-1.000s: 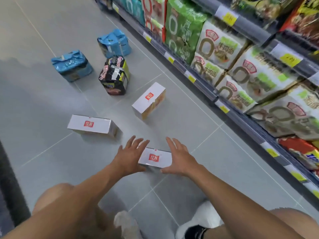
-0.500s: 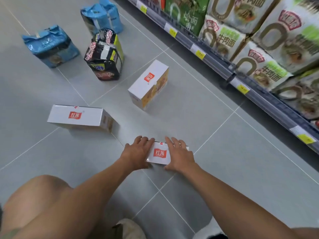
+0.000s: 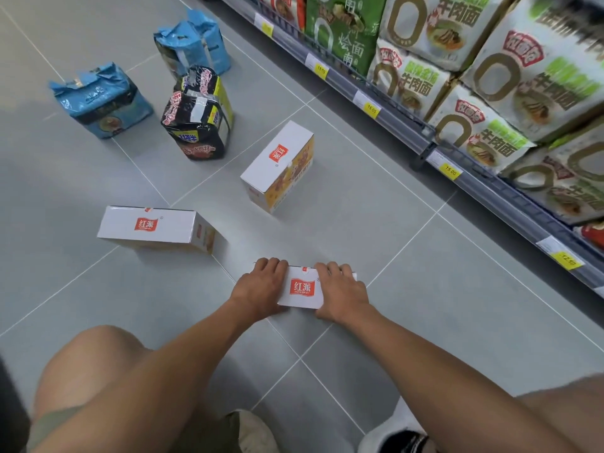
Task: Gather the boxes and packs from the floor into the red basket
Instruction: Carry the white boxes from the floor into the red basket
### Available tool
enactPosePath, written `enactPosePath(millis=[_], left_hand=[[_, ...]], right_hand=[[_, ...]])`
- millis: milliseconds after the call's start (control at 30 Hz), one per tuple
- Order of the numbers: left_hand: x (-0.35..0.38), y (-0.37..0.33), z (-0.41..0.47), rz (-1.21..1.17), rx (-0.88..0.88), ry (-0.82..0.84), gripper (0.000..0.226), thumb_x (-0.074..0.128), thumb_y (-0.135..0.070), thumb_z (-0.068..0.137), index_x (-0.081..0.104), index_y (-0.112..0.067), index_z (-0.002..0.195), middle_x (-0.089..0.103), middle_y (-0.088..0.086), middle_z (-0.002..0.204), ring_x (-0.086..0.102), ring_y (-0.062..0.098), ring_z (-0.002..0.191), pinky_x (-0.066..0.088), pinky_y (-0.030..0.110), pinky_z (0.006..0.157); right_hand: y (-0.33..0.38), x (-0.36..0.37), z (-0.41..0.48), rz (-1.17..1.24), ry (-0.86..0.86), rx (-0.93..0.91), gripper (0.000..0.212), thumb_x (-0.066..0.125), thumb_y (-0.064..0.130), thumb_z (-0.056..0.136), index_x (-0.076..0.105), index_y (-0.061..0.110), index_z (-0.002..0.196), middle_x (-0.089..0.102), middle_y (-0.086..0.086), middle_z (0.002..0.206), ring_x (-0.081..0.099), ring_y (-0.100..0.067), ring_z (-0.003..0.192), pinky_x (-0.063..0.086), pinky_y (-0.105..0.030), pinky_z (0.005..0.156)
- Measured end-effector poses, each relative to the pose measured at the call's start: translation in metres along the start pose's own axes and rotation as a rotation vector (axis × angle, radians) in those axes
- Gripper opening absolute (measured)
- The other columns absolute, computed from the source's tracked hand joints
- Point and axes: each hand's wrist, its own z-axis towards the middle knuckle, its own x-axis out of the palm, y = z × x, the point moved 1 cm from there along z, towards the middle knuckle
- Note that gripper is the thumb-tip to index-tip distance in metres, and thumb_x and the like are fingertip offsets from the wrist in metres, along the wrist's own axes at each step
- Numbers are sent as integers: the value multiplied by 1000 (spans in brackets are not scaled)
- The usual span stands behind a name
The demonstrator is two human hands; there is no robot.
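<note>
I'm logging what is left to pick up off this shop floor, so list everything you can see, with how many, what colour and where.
white boxes: three, white with a red logo, on the floor; nearest box between the hands, one to the left, one further ahead
blue packs: two, blue, far left and far middle
black pack: at least one, black and yellow, between the blue packs
noodle packs: many, white and green, on the shelf at right
price tags: several, yellow, on the shelf edge
floor: grey tiles
red basket: none in view
left hand: grips the nearest box's left end
right hand: grips its right end
</note>
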Motion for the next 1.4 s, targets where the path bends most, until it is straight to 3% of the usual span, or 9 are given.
enactPosePath(millis=[233, 500, 700, 833, 1033, 1400], left_hand=[[-118, -35, -76, -13, -11, -37, 91, 81, -49, 79, 29, -18, 147, 47, 3, 142, 45, 24, 128, 59, 42, 91], [-314, -75, -215, -52, -56, -112, 89, 80, -50, 78, 33, -17, 147, 48, 2, 142, 46, 22, 129, 58, 40, 81], [-454, -104, -295, -44, -59, -126, 89, 81, -48, 77, 34, -17, 146, 47, 5, 142, 45, 27, 130, 53, 47, 97], [-537, -134, -334, -20, -68, -163, 90, 80, -55, 74, 35, -20, 144, 48, 2, 140, 44, 25, 129, 57, 48, 87], [-592, -170, -342, 15, -46, -212, 96, 76, -60, 75, 29, -22, 149, 46, -1, 146, 43, 21, 130, 55, 41, 88], [-637, -226, -296, 64, 82, -246, 102, 69, -66, 75, 25, -21, 155, 44, 0, 150, 43, 22, 133, 49, 39, 101]], right_hand=[[13, -111, -78, -9, -18, -55, 90, 81, 41, 72, 32, 26, 146, 45, -2, 136, 42, -29, 128, 50, -44, 85], [59, -309, -218, -36, -23, -121, 93, 85, 46, 69, 32, 27, 144, 47, -4, 134, 44, -28, 127, 51, -43, 83], [84, -439, -305, -30, -57, -177, 93, 83, 51, 69, 31, 29, 143, 47, -2, 134, 45, -27, 126, 51, -43, 85], [80, -520, -352, -65, -62, -213, 96, 84, 57, 67, 30, 28, 142, 47, -1, 135, 45, -26, 126, 52, -44, 84], [54, -584, -384, -94, -97, -264, 93, 84, 56, 67, 33, 27, 139, 48, -2, 132, 45, -28, 123, 43, -40, 76], [-13, -627, -403, -60, -140, -137, 95, 83, 55, 65, 33, 29, 142, 46, 0, 136, 44, -29, 126, 50, -45, 84]])
